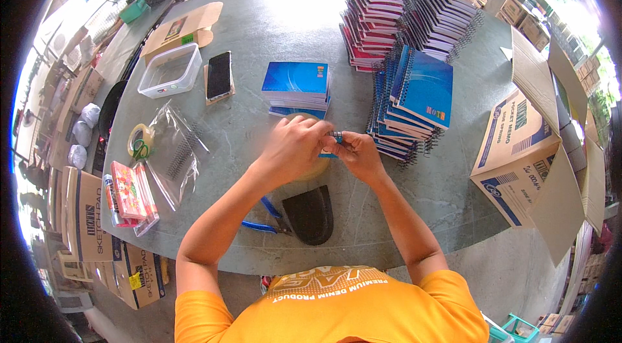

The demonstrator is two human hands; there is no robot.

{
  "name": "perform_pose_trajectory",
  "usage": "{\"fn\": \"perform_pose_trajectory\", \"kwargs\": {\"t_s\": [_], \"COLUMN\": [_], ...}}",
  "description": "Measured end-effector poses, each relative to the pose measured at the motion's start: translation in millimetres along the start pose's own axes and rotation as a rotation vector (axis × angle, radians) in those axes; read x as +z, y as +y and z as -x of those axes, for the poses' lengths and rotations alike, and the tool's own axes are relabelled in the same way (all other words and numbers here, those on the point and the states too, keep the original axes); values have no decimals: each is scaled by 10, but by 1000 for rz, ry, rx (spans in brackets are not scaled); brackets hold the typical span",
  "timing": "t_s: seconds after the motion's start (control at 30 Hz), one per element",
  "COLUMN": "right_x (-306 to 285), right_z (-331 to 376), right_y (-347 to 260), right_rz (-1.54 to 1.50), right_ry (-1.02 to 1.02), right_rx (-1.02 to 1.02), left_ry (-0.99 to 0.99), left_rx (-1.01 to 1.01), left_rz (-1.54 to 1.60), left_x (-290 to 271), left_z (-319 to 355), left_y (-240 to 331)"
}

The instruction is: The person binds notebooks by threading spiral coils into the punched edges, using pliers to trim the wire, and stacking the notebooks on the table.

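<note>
In front of my chest, my right hand (359, 154) pinches a small blue spiral notebook (328, 153) that is mostly covered by my fingers. My left hand (293, 142) meets it from the other side, its bent fingers closed at the dark wire coil; what they grip there is hidden. Under my hands lies a round, yellowish thing (312, 171), partly covered. Just beyond stands a short stack of blue notebooks (296, 77). Closer to me rest a black rounded pad (310, 215) and a blue-handled tool (260, 226), its head partly beneath the pad.
Blue spiral notebooks (418, 93) are piled to the right, with tall red notebook stacks (372, 16) behind. An open carton (515, 148) stands at the right edge. On the left lie a phone (219, 75), a plastic tub (170, 71), green scissors (140, 148) and a clear bag (172, 155).
</note>
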State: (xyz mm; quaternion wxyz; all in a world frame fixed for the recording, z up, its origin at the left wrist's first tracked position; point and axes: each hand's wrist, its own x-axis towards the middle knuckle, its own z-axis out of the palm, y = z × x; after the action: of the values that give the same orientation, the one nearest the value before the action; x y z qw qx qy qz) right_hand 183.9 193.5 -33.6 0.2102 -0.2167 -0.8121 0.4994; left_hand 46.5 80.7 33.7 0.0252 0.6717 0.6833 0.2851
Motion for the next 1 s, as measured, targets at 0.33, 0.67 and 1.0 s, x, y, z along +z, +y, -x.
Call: {"fn": "perform_pose_trajectory", "kwargs": {"t_s": [0.33,0.67,1.0], "right_x": [57,195,-711], "right_z": [37,185,351], "right_y": [256,-40,-1149], "right_rz": [-54,-54,99], "right_ry": [59,141,467], "right_rx": [-92,-178,-526], "left_ry": [58,125,383], "left_rx": [111,91,-144], "left_rz": [134,144,735], "left_x": [172,2,-521], "left_z": [-81,11,65], "left_y": [73,249,228]}}
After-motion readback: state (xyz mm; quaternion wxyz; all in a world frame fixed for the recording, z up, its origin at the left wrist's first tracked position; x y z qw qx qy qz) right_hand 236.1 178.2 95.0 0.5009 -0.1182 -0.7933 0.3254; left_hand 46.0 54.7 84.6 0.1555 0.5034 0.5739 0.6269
